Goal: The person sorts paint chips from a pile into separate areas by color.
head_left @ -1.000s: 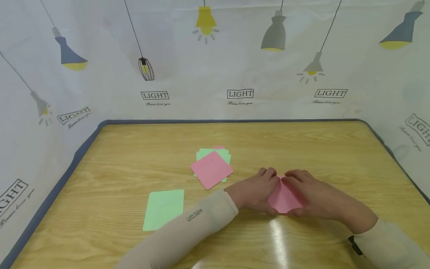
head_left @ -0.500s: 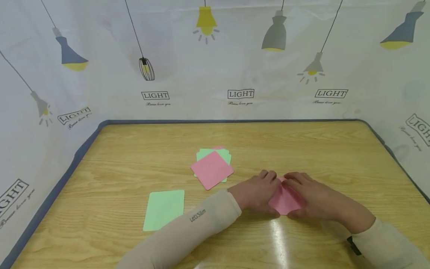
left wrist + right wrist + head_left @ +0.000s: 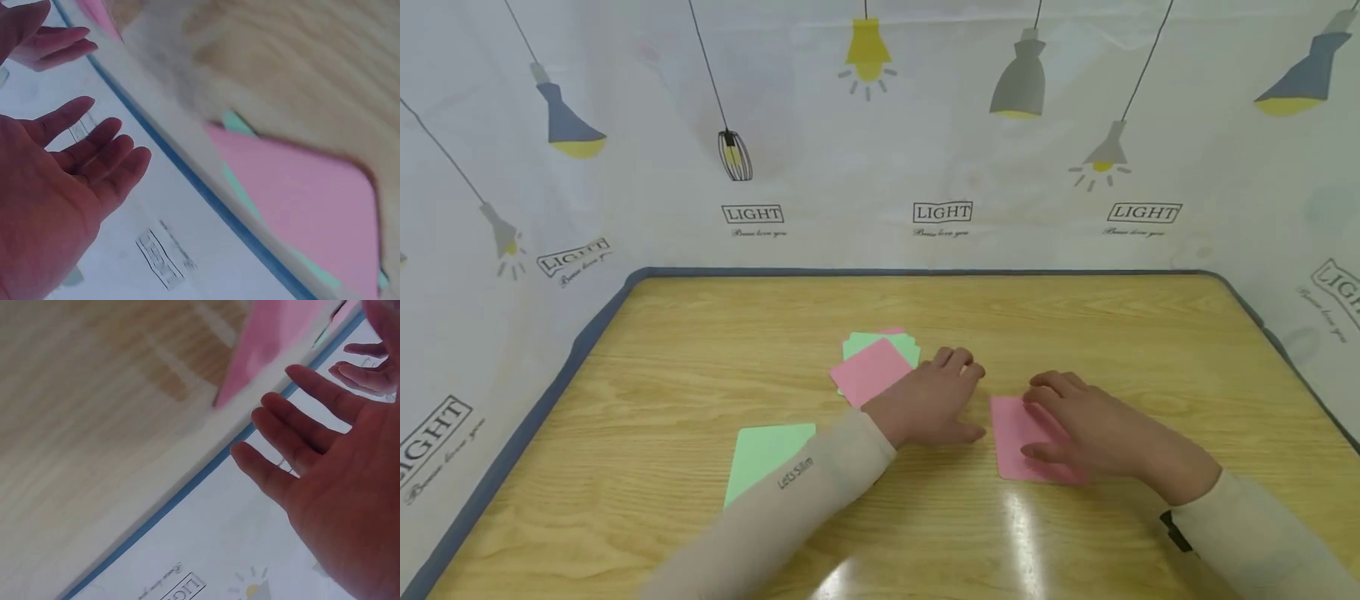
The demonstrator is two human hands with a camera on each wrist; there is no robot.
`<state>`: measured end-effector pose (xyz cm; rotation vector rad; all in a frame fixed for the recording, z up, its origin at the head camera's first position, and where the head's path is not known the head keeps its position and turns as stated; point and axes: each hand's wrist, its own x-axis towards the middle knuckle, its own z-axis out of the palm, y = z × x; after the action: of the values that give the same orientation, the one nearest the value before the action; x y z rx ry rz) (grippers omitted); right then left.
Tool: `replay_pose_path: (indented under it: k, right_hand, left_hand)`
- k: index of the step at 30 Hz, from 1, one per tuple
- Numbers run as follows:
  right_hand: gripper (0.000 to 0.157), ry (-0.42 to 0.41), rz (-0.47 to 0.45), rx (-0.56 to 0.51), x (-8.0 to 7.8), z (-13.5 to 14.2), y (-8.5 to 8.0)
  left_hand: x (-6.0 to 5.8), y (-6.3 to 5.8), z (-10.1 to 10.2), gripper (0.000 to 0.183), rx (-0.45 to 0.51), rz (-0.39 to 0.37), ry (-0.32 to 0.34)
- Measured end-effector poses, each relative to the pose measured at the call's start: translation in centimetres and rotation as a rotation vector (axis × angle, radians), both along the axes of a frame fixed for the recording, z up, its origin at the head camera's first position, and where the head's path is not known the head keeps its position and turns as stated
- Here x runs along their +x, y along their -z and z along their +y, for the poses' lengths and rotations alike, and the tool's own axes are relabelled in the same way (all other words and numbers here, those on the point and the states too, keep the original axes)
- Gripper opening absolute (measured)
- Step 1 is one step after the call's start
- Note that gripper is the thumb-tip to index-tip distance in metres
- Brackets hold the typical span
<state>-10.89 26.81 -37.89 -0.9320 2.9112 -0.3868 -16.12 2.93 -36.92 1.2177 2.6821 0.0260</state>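
Note:
A pink paper square (image 3: 1012, 442) lies flat at the right of the table, its right part covered by my right hand (image 3: 1078, 427). That hand hovers over the sheet with fingers and thumb spread, holding nothing; in the right wrist view its fingers (image 3: 294, 437) are loosely extended. My left hand (image 3: 934, 400) is raised between this square and a pile of paper squares, fingers relaxed and apart, gripping nothing. On top of the pile sits a turned pink square (image 3: 871, 372), partly hidden by the left hand, with green squares (image 3: 859, 342) beneath it.
A single green paper square (image 3: 762, 457) lies front left, partly under the left sleeve (image 3: 805, 492). The wooden table (image 3: 737, 333) has a blue edge, and a white lamp-printed curtain (image 3: 820, 150) surrounds its back and sides.
Both hands have let go of the pink square, which was bent up between them and now lies flat. The left hand has moved left toward the pile; the right stays over the sheet.

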Motion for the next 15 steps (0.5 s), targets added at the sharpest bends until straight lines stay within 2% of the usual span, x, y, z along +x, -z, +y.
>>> replay_pose_path:
  k: [7,15]
  right_hand:
    - [0.052,-0.010,0.004,0.030,-3.0,-4.3,-0.9]
    - [0.065,-0.102,-0.097,0.057,-6.6,-9.9,-1.0]
  left_hand:
    - [-1.6,-0.2,-5.2,0.076,0.026,0.012,-0.166]
    - [-1.7,0.7,-9.5,0.079,0.033,-0.010,-0.325]
